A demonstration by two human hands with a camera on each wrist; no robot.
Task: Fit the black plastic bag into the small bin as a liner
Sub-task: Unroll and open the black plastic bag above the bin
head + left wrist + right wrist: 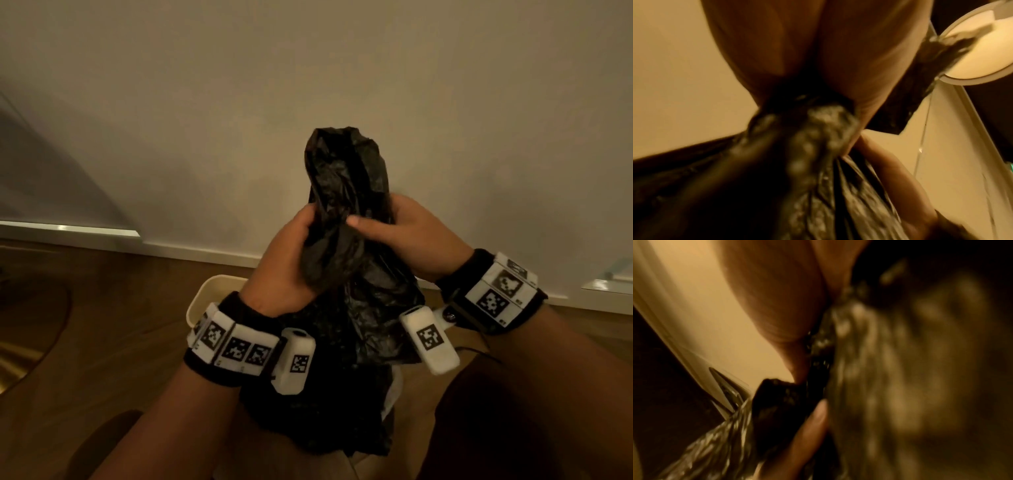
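A crumpled black plastic bag [346, 192] stands bunched upright between both hands in the head view, its lower part hanging down over my lap. My left hand [291, 260] grips the bag's middle from the left, fingers wrapped round it. My right hand [407, 233] holds it from the right, thumb pressed across the front. Behind my left wrist, the cream rim of the small bin [212, 291] shows on the floor, mostly hidden. The left wrist view shows the bag [812, 129] squeezed in my palm. In the right wrist view the bag [890, 369] is blurred.
A white wall with a skirting board [205, 255] runs behind the bin. Wooden floor [120, 308] spreads to the left, with a round golden surface [20, 346] at the far left edge. A round ceiling lamp [982, 53] appears in the left wrist view.
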